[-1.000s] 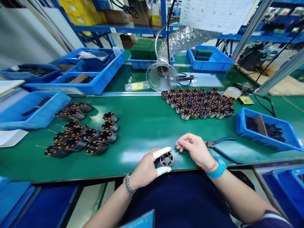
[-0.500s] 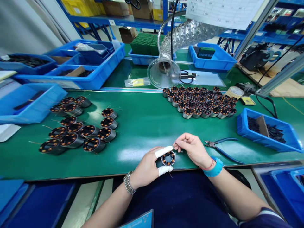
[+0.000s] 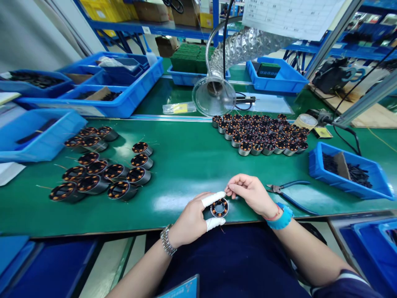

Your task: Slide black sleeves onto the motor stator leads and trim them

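Observation:
My left hand [image 3: 194, 215], with white wraps on thumb and index finger, grips a small round motor stator [image 3: 219, 207] from its left side near the bench's front edge. Copper windings ring its open centre, and a thin wire sticks out below by the thumb. Just above the stator's upper right rim, my right hand [image 3: 248, 193] has thumb and index finger pinched together close to the left index fingertip. What the pinch holds is too small to make out. Right of that hand lie wire cutters [image 3: 291, 194] with blue handles, jaws pointing left.
Several stators with loose wires [image 3: 93, 182] stand on the green bench at left; a tight group of stators [image 3: 260, 134] is at back right. A blue bin of black tubes [image 3: 375, 167] sits at right. A clear funnel hood [image 3: 214, 97] on a foil duct hangs at the back.
Hardly anything differs: both hands and the stator keep their places, with the right fingers still pinched beside the rim. The whole view has shifted very slightly.

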A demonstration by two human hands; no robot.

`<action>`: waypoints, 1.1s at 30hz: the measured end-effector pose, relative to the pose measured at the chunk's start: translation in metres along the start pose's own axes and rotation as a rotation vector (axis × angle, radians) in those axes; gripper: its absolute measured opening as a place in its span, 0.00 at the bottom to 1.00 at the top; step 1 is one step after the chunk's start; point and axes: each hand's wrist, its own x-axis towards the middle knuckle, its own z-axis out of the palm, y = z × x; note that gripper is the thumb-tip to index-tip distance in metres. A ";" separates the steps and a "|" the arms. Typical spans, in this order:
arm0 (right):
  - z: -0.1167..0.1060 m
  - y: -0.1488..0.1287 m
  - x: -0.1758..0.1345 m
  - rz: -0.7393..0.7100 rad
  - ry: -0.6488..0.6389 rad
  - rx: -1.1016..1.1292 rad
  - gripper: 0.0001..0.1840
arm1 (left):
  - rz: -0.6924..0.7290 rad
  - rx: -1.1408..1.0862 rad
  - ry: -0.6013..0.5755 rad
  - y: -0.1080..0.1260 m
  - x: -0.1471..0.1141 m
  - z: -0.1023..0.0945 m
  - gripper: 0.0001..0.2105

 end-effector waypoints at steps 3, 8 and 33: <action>0.000 0.001 0.000 -0.003 -0.002 -0.003 0.09 | 0.008 -0.006 0.005 0.000 0.000 0.000 0.26; -0.001 0.002 0.000 -0.007 -0.004 -0.007 0.09 | 0.013 -0.002 0.008 0.000 0.000 0.000 0.26; -0.002 0.000 -0.001 -0.016 0.028 -0.084 0.10 | 0.007 0.034 0.004 0.003 0.000 -0.001 0.26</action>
